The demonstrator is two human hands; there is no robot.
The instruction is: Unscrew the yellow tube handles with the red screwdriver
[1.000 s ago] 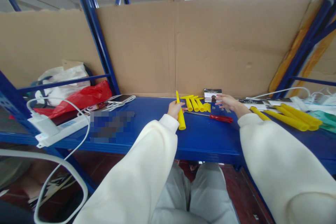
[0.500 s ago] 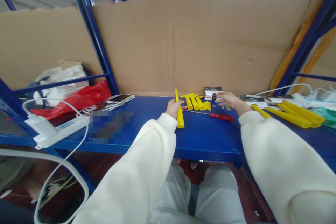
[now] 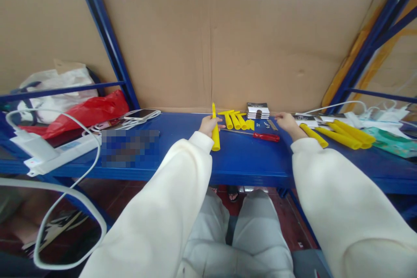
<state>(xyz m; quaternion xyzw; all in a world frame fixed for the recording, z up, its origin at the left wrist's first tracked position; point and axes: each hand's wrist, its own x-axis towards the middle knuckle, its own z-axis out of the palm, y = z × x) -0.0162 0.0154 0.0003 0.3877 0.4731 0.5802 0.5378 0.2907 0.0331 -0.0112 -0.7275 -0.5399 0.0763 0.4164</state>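
My left hand [image 3: 207, 126] is closed around a tapered yellow tube [image 3: 215, 139], held near upright with its narrow end up and wide end towards me. My right hand [image 3: 286, 122] is at the back right of the blue shelf, its fingers drawn together; whatever they may hold is too small to make out. Just left of its fingertips lie small flat pieces [image 3: 273, 125] on the shelf. Between my hands are several yellow tubes [image 3: 235, 120] in a row, a small yellow piece [image 3: 250, 124] and a screwdriver [image 3: 266, 137] with a red handle.
A stack of small black-and-white boxes [image 3: 258, 111] stands against the cardboard wall [image 3: 260, 43]. More yellow tubes [image 3: 345, 138] lie right of my right forearm, near a green packet [image 3: 391, 141]. On the left are a phone [image 3: 141, 114], a power strip [image 3: 65, 152] and a red bag [image 3: 87, 113].
My right hand has moved from beside the box stack to the right, and its spread fingers have drawn together. My left hand still holds the yellow tube. The whole view has shifted slightly.
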